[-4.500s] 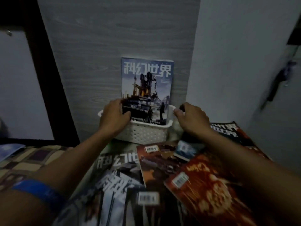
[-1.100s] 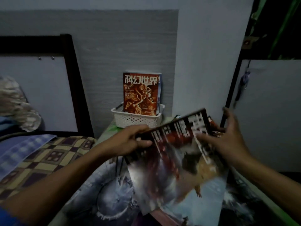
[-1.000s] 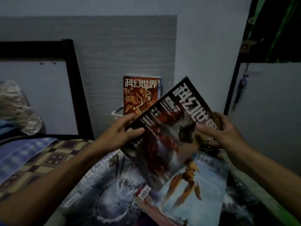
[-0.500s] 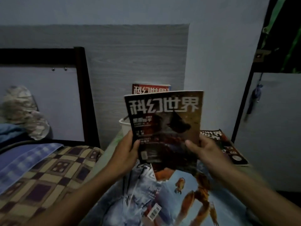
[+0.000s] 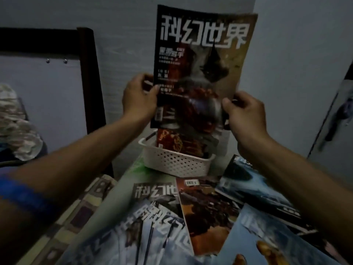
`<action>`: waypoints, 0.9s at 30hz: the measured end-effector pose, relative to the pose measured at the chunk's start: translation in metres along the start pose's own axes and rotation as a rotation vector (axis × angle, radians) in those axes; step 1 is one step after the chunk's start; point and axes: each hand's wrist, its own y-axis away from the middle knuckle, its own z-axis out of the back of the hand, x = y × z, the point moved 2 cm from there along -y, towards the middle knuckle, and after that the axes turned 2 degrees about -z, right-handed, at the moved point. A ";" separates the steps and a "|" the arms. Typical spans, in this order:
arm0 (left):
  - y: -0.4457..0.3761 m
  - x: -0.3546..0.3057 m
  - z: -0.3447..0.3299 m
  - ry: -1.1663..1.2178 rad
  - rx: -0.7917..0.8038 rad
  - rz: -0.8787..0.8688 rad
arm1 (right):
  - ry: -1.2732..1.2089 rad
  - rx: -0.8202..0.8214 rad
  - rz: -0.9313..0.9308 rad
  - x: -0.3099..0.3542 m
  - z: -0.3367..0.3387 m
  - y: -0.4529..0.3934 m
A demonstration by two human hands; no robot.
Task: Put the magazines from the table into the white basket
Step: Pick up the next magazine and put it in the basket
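Observation:
I hold a dark magazine (image 5: 200, 60) with big white title characters upright, its lower edge just above the white basket (image 5: 175, 162). My left hand (image 5: 138, 98) grips its left edge and my right hand (image 5: 245, 115) grips its lower right corner. An orange-red magazine (image 5: 172, 143) stands inside the basket, mostly hidden behind the held one. Several more magazines lie spread on the table: a grey-white one (image 5: 152, 222), a brown one (image 5: 206, 213), and blue ones (image 5: 254, 190) at the right.
The basket stands against the grey wood-grain wall (image 5: 122, 54) at the table's far end. A dark bed frame post (image 5: 91, 83) and a checked blanket (image 5: 84, 211) lie to the left. A white wall (image 5: 298, 73) closes the right side.
Both hands have lifted the dark magazine up and forward, from over the table to above the basket. The view has tilted down and closer to the basket.

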 end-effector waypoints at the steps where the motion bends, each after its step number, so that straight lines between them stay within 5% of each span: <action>1: -0.012 0.013 -0.010 -0.048 -0.008 0.002 | 0.021 -0.004 -0.018 -0.013 -0.010 -0.013; 10: 0.007 0.142 -0.072 -0.326 0.169 0.159 | 0.304 0.074 -0.279 -0.143 -0.042 -0.033; 13: 0.009 0.148 -0.076 -0.317 0.254 0.221 | 0.414 0.076 -0.250 -0.143 -0.042 -0.035; 20: 0.016 0.144 -0.072 -0.292 0.172 0.233 | 0.337 -0.049 -0.286 -0.138 -0.045 -0.032; 24: 0.034 0.133 -0.056 -0.210 0.410 0.239 | 0.176 0.108 -0.324 -0.119 -0.026 -0.011; 27: 0.066 0.108 -0.036 -0.136 0.403 0.239 | 0.296 0.251 -0.311 -0.100 0.017 0.022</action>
